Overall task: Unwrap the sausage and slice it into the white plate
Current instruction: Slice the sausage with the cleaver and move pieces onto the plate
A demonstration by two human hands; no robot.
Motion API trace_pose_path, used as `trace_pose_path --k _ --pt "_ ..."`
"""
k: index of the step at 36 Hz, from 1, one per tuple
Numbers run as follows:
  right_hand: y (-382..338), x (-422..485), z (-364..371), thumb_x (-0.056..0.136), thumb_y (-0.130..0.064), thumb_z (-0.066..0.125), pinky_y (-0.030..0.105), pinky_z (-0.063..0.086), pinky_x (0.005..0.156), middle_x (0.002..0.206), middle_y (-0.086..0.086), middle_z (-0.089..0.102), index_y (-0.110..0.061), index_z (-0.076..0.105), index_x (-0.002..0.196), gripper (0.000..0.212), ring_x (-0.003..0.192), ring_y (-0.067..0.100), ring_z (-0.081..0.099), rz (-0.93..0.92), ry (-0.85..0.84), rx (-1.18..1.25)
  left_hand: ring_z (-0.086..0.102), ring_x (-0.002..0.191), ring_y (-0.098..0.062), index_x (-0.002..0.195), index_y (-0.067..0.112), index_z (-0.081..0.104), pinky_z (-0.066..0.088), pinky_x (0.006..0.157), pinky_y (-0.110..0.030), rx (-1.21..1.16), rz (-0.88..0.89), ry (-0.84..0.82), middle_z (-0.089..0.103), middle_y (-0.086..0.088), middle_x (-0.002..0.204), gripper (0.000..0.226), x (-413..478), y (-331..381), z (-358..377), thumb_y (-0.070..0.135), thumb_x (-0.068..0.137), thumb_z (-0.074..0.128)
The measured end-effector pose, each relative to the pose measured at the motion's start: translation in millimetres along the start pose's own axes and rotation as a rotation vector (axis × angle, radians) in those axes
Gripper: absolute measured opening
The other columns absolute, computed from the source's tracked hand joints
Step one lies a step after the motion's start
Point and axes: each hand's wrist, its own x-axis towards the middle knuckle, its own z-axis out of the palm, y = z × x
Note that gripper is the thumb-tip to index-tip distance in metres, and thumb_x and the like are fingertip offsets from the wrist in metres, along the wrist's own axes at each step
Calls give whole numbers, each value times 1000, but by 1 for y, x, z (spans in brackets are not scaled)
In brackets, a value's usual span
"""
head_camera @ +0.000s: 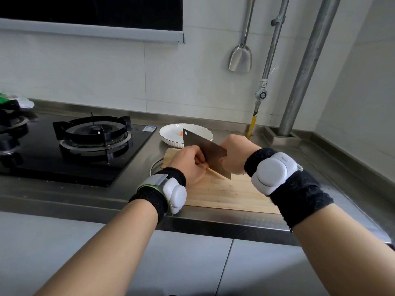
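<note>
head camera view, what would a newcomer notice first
The cleaver in the middle stands out, gripped by the right hand, blade down over the cutting board beside the left hand pinching the sausage. Behind it sits the white plate, and left of that the black gas stove.

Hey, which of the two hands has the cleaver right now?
The right hand holds the cleaver, its grip closed at the blade's handle end. The left hand sits curled beside the blade, over the cutting board.

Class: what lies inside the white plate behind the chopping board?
One small orange piece shows in the white plate. The cleaver covers the plate's near part, so anything lying there is hidden.
</note>
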Motion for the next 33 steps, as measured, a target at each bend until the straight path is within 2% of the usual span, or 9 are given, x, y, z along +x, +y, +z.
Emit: trace_pose_path --k 3,6,11,16,20,24,28,33 --pt "0 0 1 86 -17 52 23 38 51 72 2 56 -16 52 72 14 62 21 55 7 -3 14 52 70 -3 74 28 56 32 57 -11 18 -18 20 59 10 80 17 0 0 -1 30 74 73" --pt "1 0 2 87 -16 53 22 37 48 72 1 55 -16 54 76 11 60 18 53 12 -8 29 51 70 -1 73 29 54 31 55 -12 50 -28 36 58 12 79 21 0 -1 -3 38 73 73" --pt "3 -1 5 87 -17 53 26 46 60 76 1 58 -13 64 92 12 74 25 60 25 -2 45 53 71 -3 75 28 54 35 56 -14 47 -28 23 58 14 75 21 0 -2 -3 40 74 72" --pt "4 -3 8 88 -19 54 32 56 71 83 3 62 -13 67 103 21 79 26 62 40 21 62 54 72 -6 78 27 56 35 56 -15 44 -9 13 59 12 76 20 -1 -1 -3 37 76 73" --pt "5 -5 8 88 -18 55 38 59 77 87 6 65 -11 68 102 21 81 28 65 49 41 78 54 71 -6 79 27 56 35 55 -17 42 -6 2 58 11 75 19 -1 -1 -4 37 77 72" --pt "7 -8 4 87 -19 56 32 55 69 84 5 63 -13 66 94 14 79 29 63 44 81 75 54 70 -8 75 27 54 36 55 -18 33 -17 -3 57 11 72 18 -1 -2 -2 36 78 69" --pt "6 -8 -3 87 -18 57 32 55 70 82 4 62 -14 64 89 9 80 29 63 16 101 63 55 71 -10 75 26 54 38 57 -20 35 -39 -1 58 10 72 16 -2 -1 -1 34 79 67" --pt "3 -7 -4 88 -19 57 35 57 72 83 6 63 -11 65 89 11 80 30 64 2 99 41 53 67 1 73 25 54 33 54 -14 22 -50 28 58 11 67 17 -3 0 -2 33 77 69"
